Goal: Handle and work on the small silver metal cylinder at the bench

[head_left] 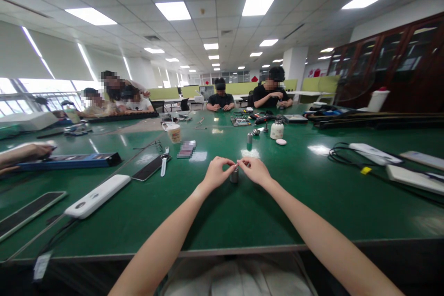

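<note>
A small silver metal cylinder stands upright on the green table in front of me. My left hand is closed with thumb and forefinger at the upper edge of this cylinder. From the other side, my right hand pinches its fingertips together just above the cylinder's top. Whatever is between those right fingertips is too small to make out. Farther off, a similar metal cylinder stands beside a small dark metal part.
Beyond are a white jar, a pink lid, a paper cup and a circuit board. At left lie a watch, a phone and a white power strip. Black cables lie right. Several people sit around the table.
</note>
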A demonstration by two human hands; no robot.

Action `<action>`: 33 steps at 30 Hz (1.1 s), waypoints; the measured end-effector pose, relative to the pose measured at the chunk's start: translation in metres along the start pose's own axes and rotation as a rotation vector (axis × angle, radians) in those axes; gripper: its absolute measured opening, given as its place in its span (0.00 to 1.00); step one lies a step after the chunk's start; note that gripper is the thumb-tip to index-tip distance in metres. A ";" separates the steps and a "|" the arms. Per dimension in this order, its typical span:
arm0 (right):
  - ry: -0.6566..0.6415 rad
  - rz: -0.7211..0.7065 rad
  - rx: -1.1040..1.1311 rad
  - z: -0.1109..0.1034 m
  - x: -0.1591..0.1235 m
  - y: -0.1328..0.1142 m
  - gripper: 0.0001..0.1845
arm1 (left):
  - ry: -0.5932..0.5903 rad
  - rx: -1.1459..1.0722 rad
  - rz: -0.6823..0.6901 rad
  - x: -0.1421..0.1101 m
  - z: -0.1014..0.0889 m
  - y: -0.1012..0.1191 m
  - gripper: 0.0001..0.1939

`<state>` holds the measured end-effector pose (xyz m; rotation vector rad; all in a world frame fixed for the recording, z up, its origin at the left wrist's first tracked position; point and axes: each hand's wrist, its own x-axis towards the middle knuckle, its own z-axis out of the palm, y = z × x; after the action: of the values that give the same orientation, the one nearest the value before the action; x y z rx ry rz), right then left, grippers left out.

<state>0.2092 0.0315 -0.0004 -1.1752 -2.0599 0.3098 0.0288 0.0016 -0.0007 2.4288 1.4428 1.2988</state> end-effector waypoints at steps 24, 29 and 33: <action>-0.033 -0.048 0.018 0.001 0.000 -0.002 0.14 | -0.022 -0.033 -0.026 -0.001 0.002 -0.002 0.10; -0.048 -0.064 0.047 0.002 -0.001 -0.002 0.17 | -0.028 -0.166 -0.099 0.000 0.002 -0.004 0.12; -0.071 -0.097 0.047 0.002 -0.002 -0.003 0.18 | 0.023 -0.229 -0.122 0.000 0.000 -0.007 0.14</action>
<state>0.2065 0.0281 -0.0006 -1.0459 -2.1520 0.3563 0.0244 0.0058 -0.0035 2.1543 1.3406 1.3839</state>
